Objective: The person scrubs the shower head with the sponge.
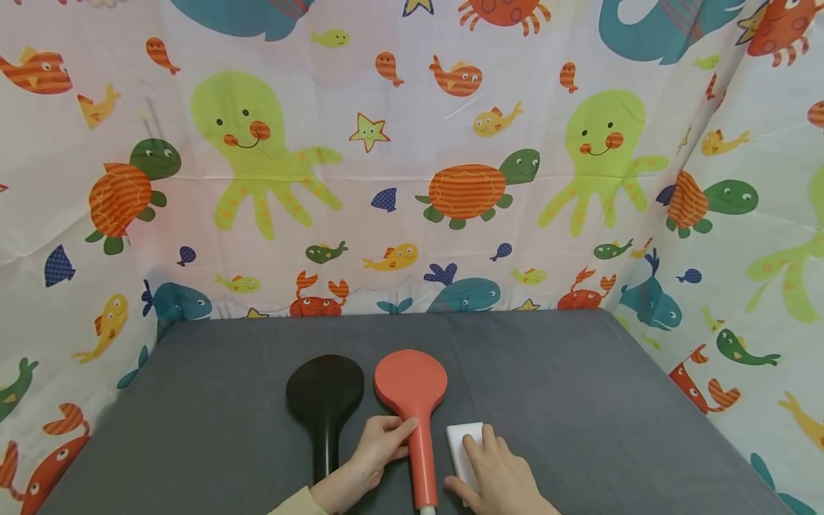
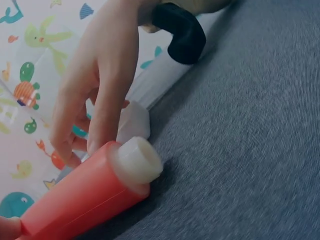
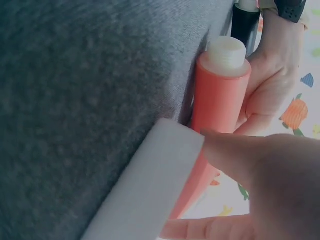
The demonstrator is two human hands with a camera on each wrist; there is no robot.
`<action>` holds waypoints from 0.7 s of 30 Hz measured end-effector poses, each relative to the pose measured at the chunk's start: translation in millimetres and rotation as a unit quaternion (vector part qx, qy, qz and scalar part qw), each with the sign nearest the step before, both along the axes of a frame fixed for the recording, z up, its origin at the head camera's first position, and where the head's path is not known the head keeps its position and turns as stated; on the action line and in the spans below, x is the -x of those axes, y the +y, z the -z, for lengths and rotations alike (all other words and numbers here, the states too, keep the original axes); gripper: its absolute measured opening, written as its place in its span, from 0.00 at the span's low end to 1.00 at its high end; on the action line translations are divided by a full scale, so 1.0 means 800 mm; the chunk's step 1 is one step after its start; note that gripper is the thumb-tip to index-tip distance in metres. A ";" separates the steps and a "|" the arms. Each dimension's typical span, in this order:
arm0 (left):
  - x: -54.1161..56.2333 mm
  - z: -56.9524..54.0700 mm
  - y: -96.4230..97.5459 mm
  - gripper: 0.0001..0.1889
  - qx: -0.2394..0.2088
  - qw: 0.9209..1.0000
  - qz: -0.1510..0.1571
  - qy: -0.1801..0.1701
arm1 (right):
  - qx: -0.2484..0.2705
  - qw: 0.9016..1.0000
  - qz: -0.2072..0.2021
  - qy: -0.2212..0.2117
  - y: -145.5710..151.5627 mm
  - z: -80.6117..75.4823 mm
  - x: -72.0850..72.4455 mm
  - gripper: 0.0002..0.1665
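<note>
A coral-red handheld shower head [image 1: 410, 379] lies in the middle, its round head pointing away. My left hand [image 1: 378, 449] pinches its handle just below the head, thumb on top. In the right wrist view, a white threaded end [image 3: 227, 52] shows on that handle. My right hand [image 1: 501, 478] holds a white rectangular block [image 1: 458, 447] to the right of the coral handle. Its thumb [image 3: 230, 152] is against one end of the block, with the fingers spread over the far part. A black shower head [image 1: 325, 390] lies left of the coral one.
A grey cloth [image 1: 212, 415] covers the table under everything. Behind and at both sides hangs a white curtain [image 1: 386, 179] printed with sea animals. My left forearm crosses the lower end of the black handle [image 1: 325, 450].
</note>
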State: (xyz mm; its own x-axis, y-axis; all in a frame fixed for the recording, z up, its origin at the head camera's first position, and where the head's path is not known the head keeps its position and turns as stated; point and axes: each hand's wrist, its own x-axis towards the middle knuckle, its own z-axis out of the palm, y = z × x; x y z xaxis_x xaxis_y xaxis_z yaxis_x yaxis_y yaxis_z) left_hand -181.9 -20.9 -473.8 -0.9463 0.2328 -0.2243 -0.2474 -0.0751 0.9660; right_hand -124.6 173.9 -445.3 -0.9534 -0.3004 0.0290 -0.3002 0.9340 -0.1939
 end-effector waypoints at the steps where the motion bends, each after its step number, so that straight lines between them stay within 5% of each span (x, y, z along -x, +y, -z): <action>1: 0.000 -0.001 -0.002 0.13 0.013 1.000 0.003 0.006 | -0.003 1.000 0.000 0.001 -0.001 -0.001 0.000 0.33; 7: -0.007 -0.023 -0.024 0.19 0.108 0.990 0.082 0.034 | 0.002 0.998 -0.019 0.067 0.000 -0.011 0.000 0.28; 11: -0.016 -0.051 -0.056 0.21 0.149 0.974 0.127 0.115 | 0.009 0.994 -0.017 0.104 0.001 -0.022 0.002 0.24; 13: -0.021 -0.063 -0.074 0.19 0.155 0.968 0.094 0.173 | 0.011 0.994 -0.013 0.104 0.002 -0.027 0.003 0.24; 17: -0.034 -0.075 -0.108 0.08 0.183 0.952 -0.061 0.239 | 0.003 0.994 -0.006 0.107 0.001 -0.031 0.003 0.26; 19: -0.040 -0.072 -0.123 0.08 0.210 0.941 -0.128 0.232 | 0.002 0.995 -0.002 0.104 0.001 -0.029 0.002 0.27; 21: -0.045 -0.066 -0.137 0.11 0.247 0.932 -0.158 0.215 | 0.005 0.996 0.005 0.093 0.001 -0.027 0.001 0.29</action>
